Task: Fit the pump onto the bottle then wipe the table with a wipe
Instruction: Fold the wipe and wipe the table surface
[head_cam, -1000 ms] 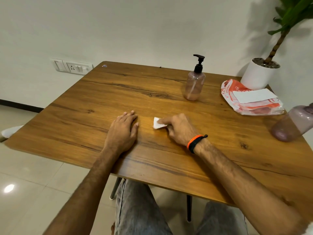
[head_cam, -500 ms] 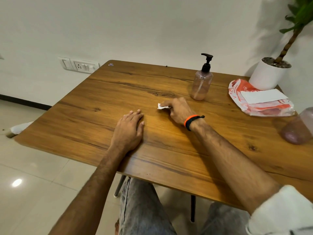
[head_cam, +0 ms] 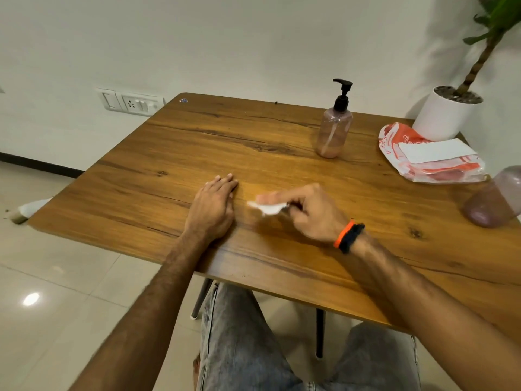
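Under the fingers [head_cam: 270, 197] of the right hand [head_cam: 307, 211] lies the white wipe [head_cam: 267, 208], pinched between thumb and forefinger and pressed onto the wooden bench [head_cam: 282, 263]; this hand is blurred. Just to the left of those fingers, the left hand [head_cam: 212, 207] rests flat on the bench, its fingers straight and close together, holding nothing. Beyond the right hand's fingertips, well apart from them toward the far edge, the bottle [head_cam: 334, 134] stands upright with its black pump [head_cam: 342, 94] fitted on top. Further right lie an orange-and-white packet [head_cam: 428, 165] with a white sheet on it, a white plant pot [head_cam: 448, 114], and a second pinkish bottle [head_cam: 493, 201] at the frame's edge. An orange-and-black wristband [head_cam: 348, 235] sits on the right wrist.
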### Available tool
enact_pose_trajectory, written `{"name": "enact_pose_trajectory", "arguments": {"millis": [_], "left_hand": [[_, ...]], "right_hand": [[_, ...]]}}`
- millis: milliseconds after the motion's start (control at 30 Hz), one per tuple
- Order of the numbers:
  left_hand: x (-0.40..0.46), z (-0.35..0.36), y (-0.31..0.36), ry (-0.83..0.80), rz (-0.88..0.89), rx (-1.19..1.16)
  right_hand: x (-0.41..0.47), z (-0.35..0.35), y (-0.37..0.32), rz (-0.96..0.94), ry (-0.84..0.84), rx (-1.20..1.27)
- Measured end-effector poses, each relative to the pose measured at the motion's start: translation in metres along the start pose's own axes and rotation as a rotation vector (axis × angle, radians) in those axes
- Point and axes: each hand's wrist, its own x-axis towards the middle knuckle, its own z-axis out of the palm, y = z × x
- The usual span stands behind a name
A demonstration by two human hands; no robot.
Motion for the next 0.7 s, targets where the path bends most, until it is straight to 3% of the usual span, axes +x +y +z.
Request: {"name": "enact_pose_trajectory", "arguments": {"millis": [100, 233, 433, 533, 600, 700], "left_hand": [[-0.001, 0.0, 0.001, 0.002, -0.006, -0.004], [-0.001, -0.001, 0.0, 0.01, -0.008, -0.002], [0.0, 0.0, -0.001, 0.006, -0.009, 0.015], [0.0, 0.0, -0.001, -0.001, -0.009, 0.018], [-0.001, -0.001, 0.0, -0.01, -0.008, 0.013], [-0.006, -0.004, 0.001, -0.024, -0.002, -0.021]], "right_hand": [[0.036, -0.009, 0.022, 0.13, 0.162, -0.175], [0.052, 0.001, 0.043, 0.281, -0.008, -0.3], [-0.019, 0.025, 0.005, 0.057, -0.134, -0.295], [-0.052, 0.024, -0.018, -0.035, -0.238, -0.123], [-0.052, 0.011, -0.022, -0.022, -0.17, -0.034], [-0.028, -0.013, -0.007, 0.105, 0.153, -0.056]]}}
